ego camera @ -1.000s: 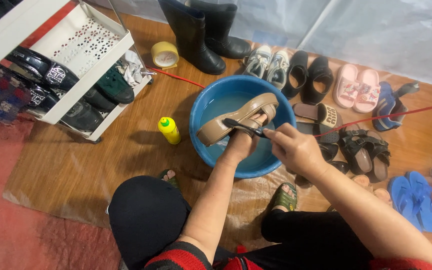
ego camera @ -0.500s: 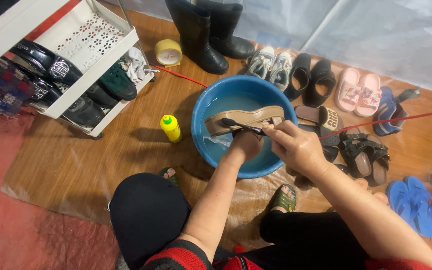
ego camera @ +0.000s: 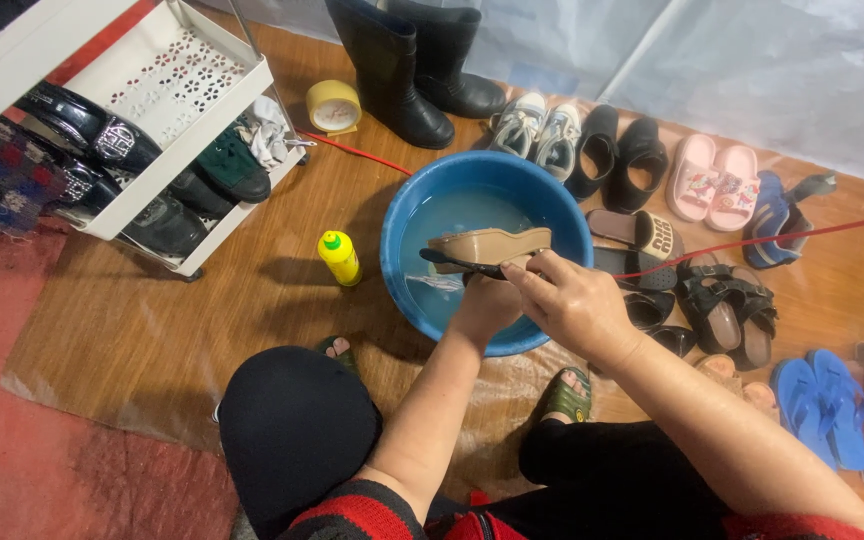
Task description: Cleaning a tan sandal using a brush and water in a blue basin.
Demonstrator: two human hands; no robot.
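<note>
- On the brown wood-pattern floor mat [ego camera: 202, 300], far left: white perforated metal shoe rack [ego camera: 167, 95], dark shoes on its lower shelves.
- Centre: round blue plastic basin [ego camera: 422, 195] of cloudy water.
- Far side: tall black rubber boots [ego camera: 402, 65]; right of them a row of shoes and pink slide sandals [ego camera: 712, 182]; blue flip-flops [ego camera: 820, 405] near right.
- Over the basin: tan wedge-soled sandal [ego camera: 487, 245], lying sideways, partly in the water.
- Left hand [ego camera: 484, 305]: curled around the sandal's near edge, gripping it.
- Right hand [ego camera: 567, 300]: fingers pressed together around a dark-handled brush [ego camera: 457, 262], its head against the sandal.
- Left of the basin: small yellow squeeze bottle, green cap [ego camera: 339, 257], upright.
</note>
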